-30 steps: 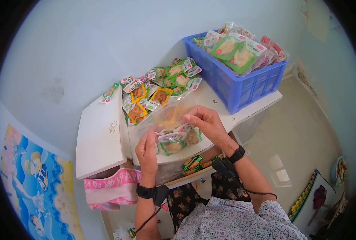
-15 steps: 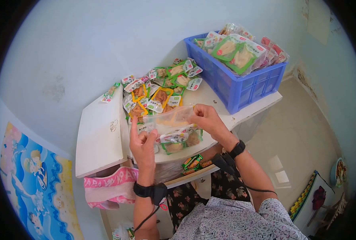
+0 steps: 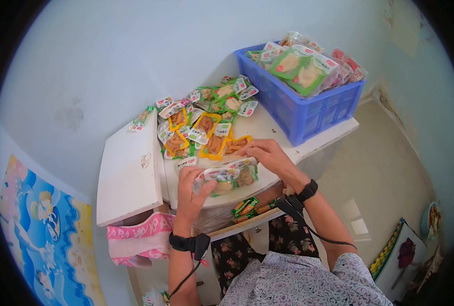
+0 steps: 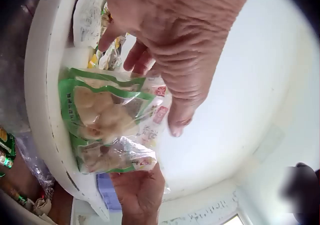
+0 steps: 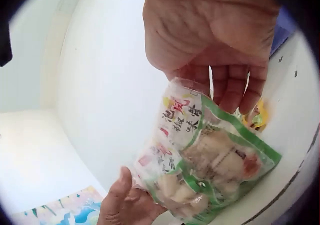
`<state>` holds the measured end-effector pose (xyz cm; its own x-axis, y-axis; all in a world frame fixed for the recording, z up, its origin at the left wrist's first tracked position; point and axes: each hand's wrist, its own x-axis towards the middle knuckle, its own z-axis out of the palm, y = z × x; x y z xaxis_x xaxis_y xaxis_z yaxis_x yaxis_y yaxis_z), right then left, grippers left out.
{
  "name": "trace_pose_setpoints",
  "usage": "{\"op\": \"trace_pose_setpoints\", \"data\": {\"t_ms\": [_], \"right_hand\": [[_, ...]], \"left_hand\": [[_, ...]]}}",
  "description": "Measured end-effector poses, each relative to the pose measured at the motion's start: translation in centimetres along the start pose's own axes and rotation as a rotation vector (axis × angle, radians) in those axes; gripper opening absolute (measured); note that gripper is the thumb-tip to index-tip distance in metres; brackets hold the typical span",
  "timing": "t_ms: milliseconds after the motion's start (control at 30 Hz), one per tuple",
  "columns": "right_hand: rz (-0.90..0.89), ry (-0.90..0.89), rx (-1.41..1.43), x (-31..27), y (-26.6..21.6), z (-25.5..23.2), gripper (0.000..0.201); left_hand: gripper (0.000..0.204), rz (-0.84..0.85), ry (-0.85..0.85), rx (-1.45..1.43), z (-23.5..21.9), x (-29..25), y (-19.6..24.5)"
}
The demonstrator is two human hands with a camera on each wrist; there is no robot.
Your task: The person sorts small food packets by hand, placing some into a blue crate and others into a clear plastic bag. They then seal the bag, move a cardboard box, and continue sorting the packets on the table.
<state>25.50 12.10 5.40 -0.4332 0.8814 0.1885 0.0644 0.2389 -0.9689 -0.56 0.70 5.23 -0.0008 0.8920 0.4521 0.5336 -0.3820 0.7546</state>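
Note:
Between the two hands stands a clear plastic bag (image 3: 226, 178) of green-edged packs with pale pieces of food inside. At its left end is my left hand (image 3: 191, 191), its fingers reaching behind the bag and its thumb on the near side. My right hand (image 3: 270, 158) holds the upper right end of the bag. In the right wrist view, the right fingers (image 5: 235, 87) reach behind the packs, while the left hand (image 5: 131, 200) is at the opposite end. Loose yellow-edged packs (image 3: 214, 145) lie just behind the bag on the white table (image 3: 262, 125).
A blue crate (image 3: 308, 109) heaped with bagged packs stands at the back right. More green-edged packs (image 3: 232, 97) are piled against the wall. Below the table front, an open drawer (image 3: 222, 233) holds small green packets (image 3: 245, 206). A pink towel (image 3: 140, 239) hangs at left.
The bag's clear upper part, earlier stretched up between the hands, is now down, uncovering the yellow-edged packs behind. My left hand has lowered its raised forefinger and moved in against the bag's left end.

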Motion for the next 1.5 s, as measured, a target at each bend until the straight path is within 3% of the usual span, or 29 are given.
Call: {"op": "trace_pose_setpoints", "data": {"t_ms": [67,167,267,367,467,567,667,767,867,967,1067,1167,1267,1467,1500], "right_hand": [[0.182,-0.023,-0.069,-0.6,-1.2,-0.8,0.028],[0.036,0.108,-0.351,-1.4,-1.4,-0.4,0.032],[-0.413,0.116,-0.526,-2.1,-2.0,-0.7,0.029],[-0.367,-0.154,-0.29,-1.5,-3.3,-0.9,0.031],[-0.141,-0.212,-0.239,-0.9,-3.7,-0.2,0.039],[-0.304,-0.226,-0.297,0.2,-1.0,0.2,0.036],[-0.057,-0.215,-0.36,0.0,-2.9,0.3,0.029],[-0.103,-0.133,-0.338,-0.2,-1.8,1.0,0.021],[-0.252,0.069,-0.409,-1.4,-2.3,3.3,0.017],[-0.325,0.204,-0.456,-1.8,-2.7,5.2,0.018],[-0.422,0.224,-0.328,-1.7,-1.5,5.5,0.019],[-0.31,0.185,-0.096,-1.7,-1.4,5.4,0.018],[-0.246,0.054,-0.129,-1.9,-2.5,4.0,0.02],[-0.144,-0.217,-0.09,-1.5,-3.8,0.7,0.03],[-0.128,-0.268,-0.222,-1.6,-4.6,0.6,0.031]], "left_hand": [[0.05,0.126,0.001,0.174,0.5,-0.1,0.5],[0.06,0.053,0.062,-0.059,1.8,-0.3,0.5],[0.06,-0.24,-0.05,-0.337,2.3,-1.2,-1.6],[0.056,-0.286,-0.053,-0.463,2.5,-1.8,-2.8],[0.047,-0.332,-0.102,-0.502,1.9,-1.7,-2.4],[0.054,-0.38,-0.157,-0.395,1.9,-2.1,-5.5],[0.066,-0.268,-0.079,-0.585,2.5,-1.9,-2.7],[0.076,-0.049,0.077,-0.494,3.5,-1.7,-1.3],[0.073,-0.04,0.151,-0.37,4.0,-1.9,-0.7],[0.071,-0.179,0.214,-0.368,5.0,-2.2,0.2],[0.065,-0.171,0.253,-0.429,4.4,-2.1,0.8],[0.063,-0.209,0.277,-0.532,4.0,-2.3,0.6],[0.064,-0.193,0.293,-0.551,3.9,-2.5,0.8],[0.065,-0.118,0.135,-0.189,2.6,-3.3,1.1],[0.065,-0.093,0.11,-0.172,2.7,-3.0,1.9]]}}
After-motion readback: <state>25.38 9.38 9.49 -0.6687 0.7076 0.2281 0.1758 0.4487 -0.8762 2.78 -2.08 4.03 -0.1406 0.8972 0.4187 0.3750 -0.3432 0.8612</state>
